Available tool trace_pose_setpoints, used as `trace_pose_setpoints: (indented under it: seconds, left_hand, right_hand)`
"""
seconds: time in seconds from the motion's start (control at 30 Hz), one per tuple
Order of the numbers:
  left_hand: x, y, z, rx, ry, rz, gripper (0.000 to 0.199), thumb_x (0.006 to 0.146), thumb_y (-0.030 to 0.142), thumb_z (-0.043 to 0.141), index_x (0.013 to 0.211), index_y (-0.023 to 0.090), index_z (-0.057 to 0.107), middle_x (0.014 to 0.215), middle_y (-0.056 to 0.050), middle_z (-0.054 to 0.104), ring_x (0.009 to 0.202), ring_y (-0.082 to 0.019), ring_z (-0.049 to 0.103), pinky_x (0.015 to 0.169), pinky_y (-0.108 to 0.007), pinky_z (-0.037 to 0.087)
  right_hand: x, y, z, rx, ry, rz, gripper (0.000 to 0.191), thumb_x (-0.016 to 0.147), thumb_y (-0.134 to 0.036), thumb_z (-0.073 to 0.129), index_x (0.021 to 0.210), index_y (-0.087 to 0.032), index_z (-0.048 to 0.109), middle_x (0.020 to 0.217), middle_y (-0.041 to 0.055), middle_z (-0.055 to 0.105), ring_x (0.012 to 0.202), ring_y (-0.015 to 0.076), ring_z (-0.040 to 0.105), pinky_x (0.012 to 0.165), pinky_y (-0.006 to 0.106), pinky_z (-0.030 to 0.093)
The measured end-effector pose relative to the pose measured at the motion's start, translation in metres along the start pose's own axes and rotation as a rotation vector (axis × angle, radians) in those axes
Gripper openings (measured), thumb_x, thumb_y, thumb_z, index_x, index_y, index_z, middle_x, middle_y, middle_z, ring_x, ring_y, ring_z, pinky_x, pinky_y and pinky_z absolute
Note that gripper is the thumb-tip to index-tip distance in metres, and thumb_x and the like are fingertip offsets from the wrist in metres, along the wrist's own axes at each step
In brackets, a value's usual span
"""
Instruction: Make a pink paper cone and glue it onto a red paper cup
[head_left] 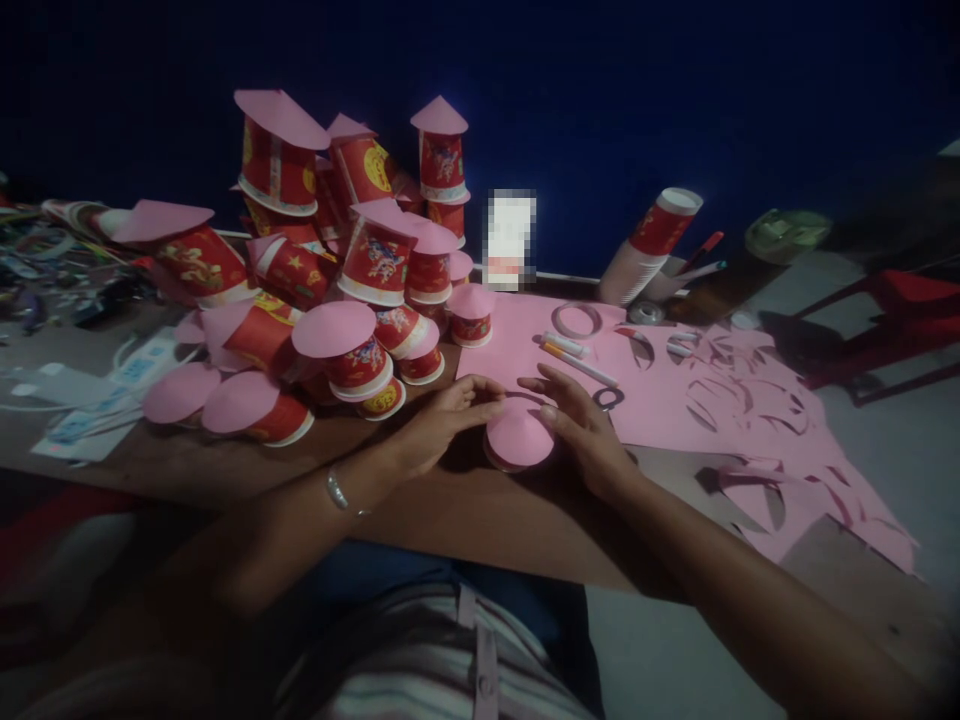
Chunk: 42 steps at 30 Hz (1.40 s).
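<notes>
A small pink paper cone (520, 432) sits like a roof on a paper cup in front of me, near the table's front edge. At the cone's left rim is my left hand (448, 425), its thumb and fingertips touching the paper. My right hand (585, 425) is on the other side, thumb on the cone and fingers curved behind it. Both hands hold the cone between them. The cup under it is mostly hidden, with only its lower rim showing.
Many red cups with pink cone roofs (334, 330) are heaped at the left. Pink paper (517, 335) with cut scraps (757, 390), markers (581, 360), a tape ring (576, 320) and scissors (609, 397) lies right. Behind stands a leaning cup stack (651, 245).
</notes>
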<state>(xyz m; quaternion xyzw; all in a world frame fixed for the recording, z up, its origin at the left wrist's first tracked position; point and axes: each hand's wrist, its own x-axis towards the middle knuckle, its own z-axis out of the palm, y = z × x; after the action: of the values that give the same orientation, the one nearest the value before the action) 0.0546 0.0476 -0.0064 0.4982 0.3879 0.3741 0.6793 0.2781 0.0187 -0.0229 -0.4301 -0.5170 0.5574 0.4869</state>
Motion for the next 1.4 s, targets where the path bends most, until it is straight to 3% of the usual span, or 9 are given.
trace_pose_setpoints:
  seconds: [0.23,0.43,0.57,0.7,0.8,0.93,1.13,1.4]
  left_hand:
    - [0.000,-0.002,-0.002,0.022,-0.014,-0.020,0.041,0.080,0.038,0.087,0.110,0.019,0.068,0.114,-0.005,0.069,0.107,-0.018,0.063,0.098,-0.034,0.048]
    - [0.001,-0.002,-0.001,0.007,0.011,0.003,0.037,0.086,0.047,0.081,0.108,0.020,0.068,0.112,-0.006,0.071,0.106,-0.019,0.066,0.096,-0.035,0.052]
    - [-0.003,-0.004,-0.004,0.120,0.086,0.247,0.040,0.091,0.046,0.076,0.120,0.021,0.065,0.127,-0.011,0.073,0.119,-0.023,0.068,0.100,-0.038,0.056]
    - [-0.013,-0.004,-0.008,0.513,0.119,0.632,0.047,0.095,0.032,0.074,0.140,0.022,0.061,0.130,-0.013,0.076,0.128,-0.026,0.068,0.109,-0.046,0.055]
    - [-0.018,-0.002,-0.007,0.832,0.134,0.894,0.039,0.097,0.025,0.071,0.136,0.023,0.068,0.126,-0.011,0.078,0.127,-0.025,0.069,0.112,-0.047,0.055]
    - [-0.017,-0.001,-0.005,0.978,0.150,1.050,0.034,0.099,0.022,0.068,0.132,0.020,0.070,0.125,-0.011,0.079,0.122,-0.023,0.072,0.107,-0.042,0.059]
    - [-0.015,-0.005,-0.008,1.120,0.159,1.109,0.041,0.099,0.024,0.067,0.140,0.022,0.066,0.128,-0.011,0.078,0.124,-0.026,0.073,0.114,-0.049,0.055]
    - [-0.019,-0.004,-0.010,1.193,0.144,1.046,0.040,0.102,0.027,0.062,0.141,0.022,0.065,0.132,-0.012,0.077,0.129,-0.027,0.071,0.120,-0.051,0.050]
  right_hand:
    - [0.000,0.002,0.000,0.009,-0.036,-0.024,0.061,0.090,-0.046,0.080,0.145,-0.034,0.056,0.146,0.0100,0.067,0.135,0.0276,0.064,0.113,0.056,0.054]
    - [0.000,0.003,-0.004,-0.152,0.024,-0.122,0.051,0.102,-0.049,0.064,0.149,-0.032,0.054,0.146,0.0107,0.068,0.140,0.0274,0.060,0.114,0.055,0.053]
    - [-0.008,-0.006,-0.009,-0.391,0.022,-0.363,0.056,0.104,-0.045,0.062,0.157,-0.036,0.045,0.156,0.0107,0.059,0.143,0.0309,0.059,0.119,0.062,0.048]
    - [-0.019,-0.009,-0.012,-0.761,-0.011,-0.552,0.070,0.104,-0.046,0.062,0.166,-0.035,0.032,0.153,0.0140,0.059,0.142,0.0351,0.058,0.117,0.064,0.049]
    - [-0.023,-0.005,-0.010,-0.934,0.011,-0.619,0.073,0.104,-0.045,0.062,0.168,-0.033,0.028,0.150,0.0154,0.061,0.139,0.0357,0.059,0.113,0.060,0.053]
    - [-0.022,-0.002,-0.007,-0.990,0.050,-0.690,0.078,0.102,-0.041,0.065,0.169,-0.032,0.026,0.148,0.0155,0.063,0.134,0.0349,0.062,0.110,0.057,0.057]
    - [-0.019,-0.004,-0.006,-1.001,0.032,-0.739,0.089,0.098,-0.034,0.073,0.170,-0.034,0.021,0.148,0.0123,0.066,0.131,0.0344,0.066,0.116,0.059,0.053]
    - [-0.019,-0.004,-0.007,-1.031,0.037,-0.771,0.089,0.099,-0.037,0.070,0.171,-0.031,0.018,0.150,0.0134,0.065,0.133,0.0350,0.065,0.115,0.059,0.054]
